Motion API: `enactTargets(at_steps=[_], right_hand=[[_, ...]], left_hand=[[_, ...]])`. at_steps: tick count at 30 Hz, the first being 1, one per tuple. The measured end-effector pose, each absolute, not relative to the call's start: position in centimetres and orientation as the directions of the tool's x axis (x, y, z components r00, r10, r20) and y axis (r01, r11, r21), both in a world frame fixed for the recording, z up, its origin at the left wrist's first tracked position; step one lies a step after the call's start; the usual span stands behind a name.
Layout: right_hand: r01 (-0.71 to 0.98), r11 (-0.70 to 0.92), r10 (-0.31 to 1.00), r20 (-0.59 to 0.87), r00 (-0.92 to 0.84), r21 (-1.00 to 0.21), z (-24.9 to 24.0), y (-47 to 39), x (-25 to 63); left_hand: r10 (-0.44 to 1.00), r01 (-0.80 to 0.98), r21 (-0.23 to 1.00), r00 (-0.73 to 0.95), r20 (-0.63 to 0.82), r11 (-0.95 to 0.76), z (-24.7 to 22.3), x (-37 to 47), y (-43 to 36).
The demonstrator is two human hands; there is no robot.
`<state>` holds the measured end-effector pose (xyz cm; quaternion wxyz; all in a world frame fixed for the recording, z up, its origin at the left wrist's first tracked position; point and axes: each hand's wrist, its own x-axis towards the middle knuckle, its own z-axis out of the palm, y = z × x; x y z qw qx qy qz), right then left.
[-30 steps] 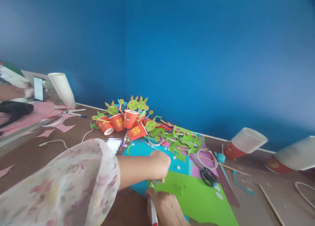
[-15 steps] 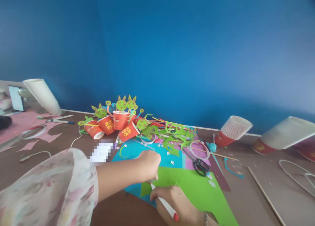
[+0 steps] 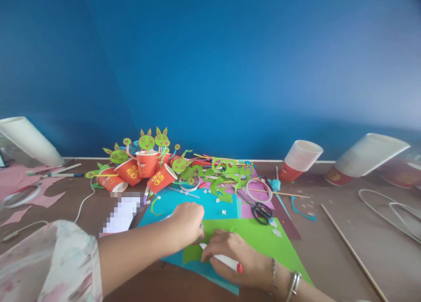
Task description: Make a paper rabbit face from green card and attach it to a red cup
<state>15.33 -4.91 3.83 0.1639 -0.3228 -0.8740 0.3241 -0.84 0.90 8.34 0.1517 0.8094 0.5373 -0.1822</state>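
My right hand is closed around a white marker with a red end, slanted low over the sheets. The marker's other end points toward my left hand. That hand is closed like a fist above the blue paper, and what its fingers hold is hidden. Under my right hand lies a green sheet, which overlaps the blue paper. Black-handled scissors rest beside the green sheet's far edge, close to a roll of clear tape.
Red paper cups with green paper animal faces cluster at the back left. Green scraps are heaped behind the sheets. Stacked cups lean near the wall, and a thin wooden stick lies right. A phone is by my left forearm.
The view has turned slightly right, so most things sit further left. My right hand has come closer to my left hand, still holding the marker. More of my right wrist shows.
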Motion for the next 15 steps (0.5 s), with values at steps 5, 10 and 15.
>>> enactTargets(at_steps=[5, 10, 15], right_hand=[[0.388, 0.555, 0.623, 0.058, -0.780, -0.736, 3.9, -3.9, 15.6], [0.363, 0.503, 0.618, 0.032, -0.786, -0.784, 3.3, -2.9, 15.9], [0.393, 0.371, 0.667, -0.053, -0.743, -0.842, 2.7, -2.1, 16.2]], left_hand=[[0.813, 0.927, 0.045, 0.350, -0.465, -0.373, 8.3, -0.9, 0.9], [0.810, 0.927, 0.043, 0.348, -0.472, -0.373, 8.4, -0.8, 0.9], [0.804, 0.930, 0.047, 0.340, -0.488, -0.365, 8.8, -0.7, 0.8]])
